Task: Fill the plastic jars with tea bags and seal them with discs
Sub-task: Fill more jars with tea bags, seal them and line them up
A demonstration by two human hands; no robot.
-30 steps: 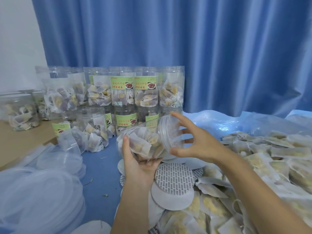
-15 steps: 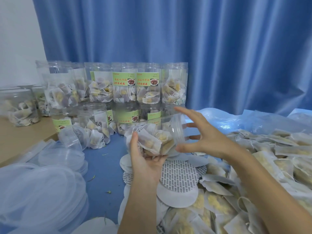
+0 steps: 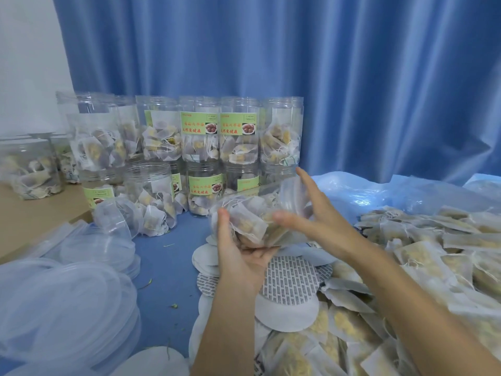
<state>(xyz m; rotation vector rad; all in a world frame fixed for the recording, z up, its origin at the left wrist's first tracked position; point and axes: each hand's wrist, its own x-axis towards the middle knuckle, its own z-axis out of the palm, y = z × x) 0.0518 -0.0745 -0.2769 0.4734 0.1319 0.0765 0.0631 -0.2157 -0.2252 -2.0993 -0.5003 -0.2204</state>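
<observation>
At the far left a stack of clear plastic lids (image 3: pixel 67 302) lies heaped on the blue surface (image 3: pixel 168 256); behind it a lone filled jar (image 3: pixel 29 169) stands on a brown board; further along, filled jars (image 3: pixel 200 137) with green labels stand two tiers high against the blue curtain (image 3: pixel 298 63). In the middle the left hand (image 3: pixel 238 256) cradles a clear plastic jar (image 3: pixel 260 215) from below, tipped on its side, tea bags packed inside it; the thumb lies up the jar's near wall and the fingers curl under it, so it has firm hold. Just below the hands white sealing discs (image 3: pixel 290 283) lie scattered, one showing a printed grey pattern. The right hand (image 3: pixel 317 213) is set against the jar's mouth end, fingers (image 3: pixel 306 183) spread and nearly straight over the top, thumb stretched along the front; whether it grips or only steadies I cannot tell. At the right a broad heap of loose tea bags (image 3: pixel 423 253) covers the surface, touching the discs at its near edge.
</observation>
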